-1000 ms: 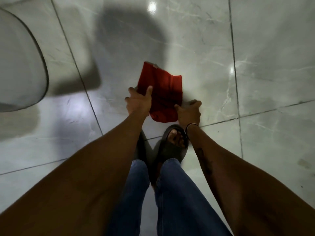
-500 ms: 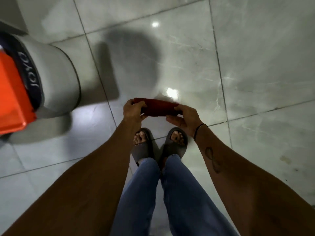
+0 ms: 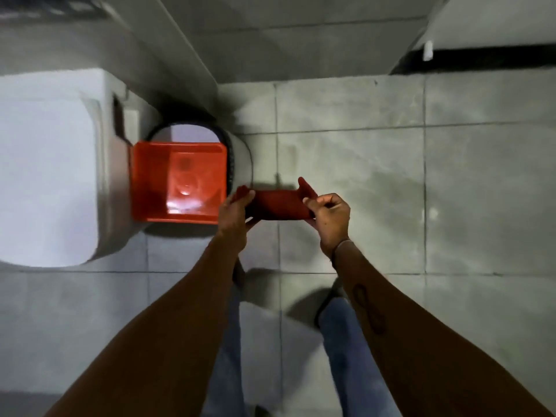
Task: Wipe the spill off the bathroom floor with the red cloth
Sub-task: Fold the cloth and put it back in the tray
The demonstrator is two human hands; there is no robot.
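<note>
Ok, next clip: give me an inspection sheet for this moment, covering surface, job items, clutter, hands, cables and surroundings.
Surface: grey tiled bathroom floor with dark grout lines; no spill can be made out.
Job's things: folded red cloth, held up between both hands, off the floor.
Clutter: square orange plastic tub resting on a round white bucket.
Grippers: left hand grips the cloth's left end; right hand pinches its right end, a thin band at the wrist.
Cables: nothing seen.
Surroundings: white toilet at left; tiled wall ahead; blue jeans below. The image is blurred.
</note>
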